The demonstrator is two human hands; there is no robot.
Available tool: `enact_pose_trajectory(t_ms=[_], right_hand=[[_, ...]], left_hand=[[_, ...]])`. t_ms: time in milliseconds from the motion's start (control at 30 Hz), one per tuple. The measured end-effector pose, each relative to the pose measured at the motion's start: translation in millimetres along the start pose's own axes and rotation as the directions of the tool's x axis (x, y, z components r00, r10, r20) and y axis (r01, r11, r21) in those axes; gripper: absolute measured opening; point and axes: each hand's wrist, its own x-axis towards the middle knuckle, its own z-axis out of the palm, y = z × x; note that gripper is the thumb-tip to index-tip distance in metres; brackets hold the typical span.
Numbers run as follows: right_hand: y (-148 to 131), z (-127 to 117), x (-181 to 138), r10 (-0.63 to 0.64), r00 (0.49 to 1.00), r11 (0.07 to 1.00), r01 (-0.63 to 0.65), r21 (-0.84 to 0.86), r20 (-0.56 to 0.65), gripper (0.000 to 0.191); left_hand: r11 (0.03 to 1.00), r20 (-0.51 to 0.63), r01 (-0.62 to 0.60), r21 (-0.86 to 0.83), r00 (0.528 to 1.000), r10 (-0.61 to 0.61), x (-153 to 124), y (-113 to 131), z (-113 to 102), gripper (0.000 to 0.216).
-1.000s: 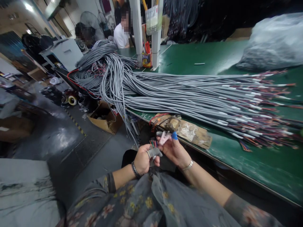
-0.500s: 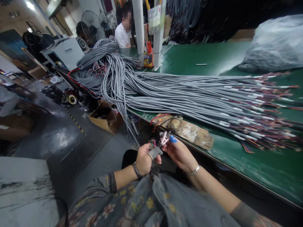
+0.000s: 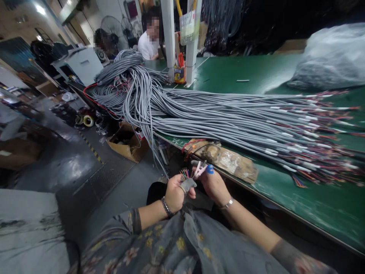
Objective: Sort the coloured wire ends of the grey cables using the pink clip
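Coloured wires (image 3: 185, 174) poke up at one o'clock from worker's left hand (image 3: 174, 192), grip closed round them. Right hand (image 3: 214, 186), just beside at three o'clock, grip pinching pink tool (image 3: 200, 169) near wire tips. Wooden board (image 3: 228, 161) at one o'clock, on desk (image 3: 262, 68) edge. Beyond, towards twelve, grey cables (image 3: 199, 110) lie along desk; co-worker (image 3: 146, 46) at eleven.

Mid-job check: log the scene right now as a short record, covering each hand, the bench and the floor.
Left hand: holding thin coloured wires
Right hand: holding a pink tool close to those wires; contact unclear
Bench: long grey cables, coloured ends to the right; plastic bag behind
Bench edge: worn wooden board
Floor: open cardboard box
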Motion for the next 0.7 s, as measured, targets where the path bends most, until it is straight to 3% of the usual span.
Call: enact_pose_trajectory(t_ms=[100,233,567,700], right_hand=[[1.4,3.0,3.1,0.148,0.988,0.960,-0.152,0.235,0.034,0.046],[2.8,4.4,5.2,0.191,0.981,0.916,-0.184,0.356,0.015,0.040],[3.4,0.8,-2.3,0.273,0.960,0.864,-0.275,0.421,0.067,0.044],[5.9,-13.4,-7.7,0.269,0.962,0.899,-0.271,0.343,0.056,0.038]], left_hand=[[1.000,0.009,-0.002,0.002,1.000,0.002,0.6,0.2,0.6,0.043],[1.000,0.010,0.006,0.018,1.000,-0.007,2.2,-1.3,0.8,0.043],[0.999,0.051,0.017,0.039,0.999,-0.018,0.1,-9.3,-10.7,0.043],[0.992,0.089,0.052,0.111,0.994,-0.062,5.7,-21.5,-23.6,0.038]])
